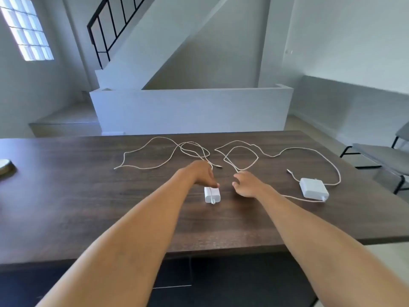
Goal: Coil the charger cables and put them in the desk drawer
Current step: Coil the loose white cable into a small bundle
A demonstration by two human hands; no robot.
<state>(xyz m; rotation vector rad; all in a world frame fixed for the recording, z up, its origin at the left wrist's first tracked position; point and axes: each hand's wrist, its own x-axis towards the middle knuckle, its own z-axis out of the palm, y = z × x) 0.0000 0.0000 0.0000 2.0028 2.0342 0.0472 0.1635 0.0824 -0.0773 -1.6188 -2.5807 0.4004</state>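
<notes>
Between both hands (200, 172) (246, 183), bare desk (88, 196)

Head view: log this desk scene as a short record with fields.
surface: dark wooden desk
small charger: white, near the desk's middle, its cable sprawled loose behind it
large charger: white, on the right, its cable also uncoiled
left hand: fingertips at the small charger's far edge, no grip visible
right hand: fingers loosely curled, holding nothing
drawer: not identifiable
progress: no cable coiled
</notes>
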